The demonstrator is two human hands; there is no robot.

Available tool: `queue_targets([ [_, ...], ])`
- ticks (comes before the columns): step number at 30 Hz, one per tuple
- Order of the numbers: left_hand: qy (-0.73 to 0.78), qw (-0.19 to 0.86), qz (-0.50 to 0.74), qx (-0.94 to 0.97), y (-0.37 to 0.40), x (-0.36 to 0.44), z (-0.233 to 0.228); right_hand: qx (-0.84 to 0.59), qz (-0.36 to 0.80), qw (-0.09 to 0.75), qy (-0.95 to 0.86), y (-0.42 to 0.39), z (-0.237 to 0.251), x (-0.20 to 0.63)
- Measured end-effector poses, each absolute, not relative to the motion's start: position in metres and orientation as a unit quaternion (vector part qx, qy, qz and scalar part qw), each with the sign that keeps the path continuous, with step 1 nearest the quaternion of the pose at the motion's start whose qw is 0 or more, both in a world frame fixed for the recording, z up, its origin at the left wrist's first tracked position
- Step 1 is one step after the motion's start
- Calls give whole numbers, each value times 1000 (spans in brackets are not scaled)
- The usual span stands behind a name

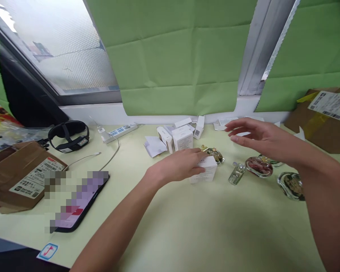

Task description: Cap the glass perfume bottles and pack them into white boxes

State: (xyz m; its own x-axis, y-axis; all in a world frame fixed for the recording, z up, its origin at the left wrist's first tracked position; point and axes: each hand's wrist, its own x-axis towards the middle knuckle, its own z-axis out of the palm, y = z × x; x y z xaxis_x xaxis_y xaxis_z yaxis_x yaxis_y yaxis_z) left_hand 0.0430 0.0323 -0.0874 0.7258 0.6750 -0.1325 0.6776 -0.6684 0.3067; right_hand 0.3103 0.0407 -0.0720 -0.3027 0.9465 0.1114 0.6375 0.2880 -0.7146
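My left hand (184,165) is closed around a small white carton (208,170) that is on the table or just above it; I cannot tell which. My right hand (255,138) is raised over the glass items, with its fingers apart and nothing in them. Under and beside it are a small clear glass bottle (237,173), a round glass piece with a dark red middle (259,167) and another with a dark gold middle (291,186). Just behind the held carton sits a gold and glass piece (215,153), partly hidden.
More white cartons (183,138) and a paper sheet (155,146) lie toward the window. A power strip (120,132), black headset (68,136), phone (81,204) and open cardboard box (25,175) occupy the left. A taped cardboard box (323,119) stands at the right.
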Motion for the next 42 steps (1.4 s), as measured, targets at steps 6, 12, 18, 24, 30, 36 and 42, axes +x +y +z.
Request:
queue_targets([
  [6,381,140,25,914,41,29,-80,-526,253,313,-749,40,-70,316],
  [12,472,89,48,876,44,-9,-51,-538,224,317,-749,40,-69,315],
  [18,549,48,62,832,57,-43,-46,-540,212,321,-749,42,-72,320],
  [24,587,73,20,806,69,-54,-55,-545,193,318,-752,44,-73,321],
  [30,604,112,-9,789,74,-64,-58,-551,180,323,-748,41,-70,327],
  [36,626,97,-11,774,78,-77,-58,-578,175,315,-733,40,-70,333],
  [42,620,114,-60,774,79,-77,-58,-607,183,298,-714,50,-80,345],
])
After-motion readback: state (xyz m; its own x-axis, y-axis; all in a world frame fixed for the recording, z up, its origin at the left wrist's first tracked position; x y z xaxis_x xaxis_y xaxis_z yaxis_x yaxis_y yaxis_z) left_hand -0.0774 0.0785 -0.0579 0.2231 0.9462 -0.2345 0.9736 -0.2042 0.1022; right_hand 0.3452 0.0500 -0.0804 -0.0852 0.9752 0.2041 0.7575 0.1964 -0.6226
